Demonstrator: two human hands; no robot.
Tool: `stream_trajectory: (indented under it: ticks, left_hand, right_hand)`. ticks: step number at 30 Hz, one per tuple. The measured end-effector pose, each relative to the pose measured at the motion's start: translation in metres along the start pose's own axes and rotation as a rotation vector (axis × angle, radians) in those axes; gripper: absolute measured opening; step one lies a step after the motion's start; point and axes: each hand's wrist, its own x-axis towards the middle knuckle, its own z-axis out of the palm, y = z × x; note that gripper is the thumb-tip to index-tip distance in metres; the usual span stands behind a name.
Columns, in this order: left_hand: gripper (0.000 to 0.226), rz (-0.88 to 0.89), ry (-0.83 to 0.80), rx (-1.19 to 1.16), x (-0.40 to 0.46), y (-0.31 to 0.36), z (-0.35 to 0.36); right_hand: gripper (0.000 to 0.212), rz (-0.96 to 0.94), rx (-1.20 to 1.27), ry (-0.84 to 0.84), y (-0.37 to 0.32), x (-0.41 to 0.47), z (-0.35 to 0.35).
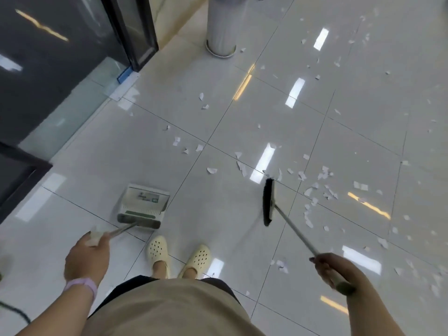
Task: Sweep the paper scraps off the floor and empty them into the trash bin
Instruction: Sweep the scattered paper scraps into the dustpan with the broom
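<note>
The person stands on a glossy pale grey tiled floor (150, 151) in cream perforated clogs (179, 257), looking down at both arms. The left hand (87, 258), with a pink band at the wrist, has its fingers (101, 241) curled round the thin metal handle of a white and green long-handled dustpan (143, 204); the pan rests on the floor just ahead of the left foot, its mouth facing away from the person. The right hand (332, 270) holds the slim metal pole of a black-bristled broom (268, 202), fingers wrapped round the pole near its dark green end grip. The broom head stands at the floor to the right of the dustpan, well apart from it. White torn paper scraps (317, 187) lie scattered over the tiles, thickest just right of the broom head, with looser pieces ahead and further right. A tall cylindrical silver metal trash bin (221, 25) stands far ahead, near a dark glass wall panel (48, 57) at the left.
</note>
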Motion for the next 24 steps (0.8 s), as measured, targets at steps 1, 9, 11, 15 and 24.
stream_trajectory:
  ticks: [1,9,11,15,24]
  left_hand:
    - [0.042,0.045,-0.007,0.0,0.003,0.007,0.002]
    - [0.017,0.265,-0.034,-0.093,-0.006,0.062,0.022]
    - [0.014,0.3,-0.039,-0.101,-0.007,0.07,0.025]
    - [0.01,0.332,-0.046,-0.103,-0.013,0.078,0.029]
    - [0.026,0.294,0.003,-0.075,-0.007,0.043,0.012]
  right_hand:
    - [0.004,-0.038,-0.031,0.05,-0.008,0.007,0.002]
    - [0.011,-0.26,-0.05,0.052,-0.01,0.005,0.046]
    - [0.012,-0.266,-0.013,-0.029,-0.004,-0.001,0.059]
    - [0.008,-0.324,-0.101,-0.145,0.01,-0.02,0.105]
    - [0.01,-0.267,-0.209,-0.439,0.006,-0.035,0.229]
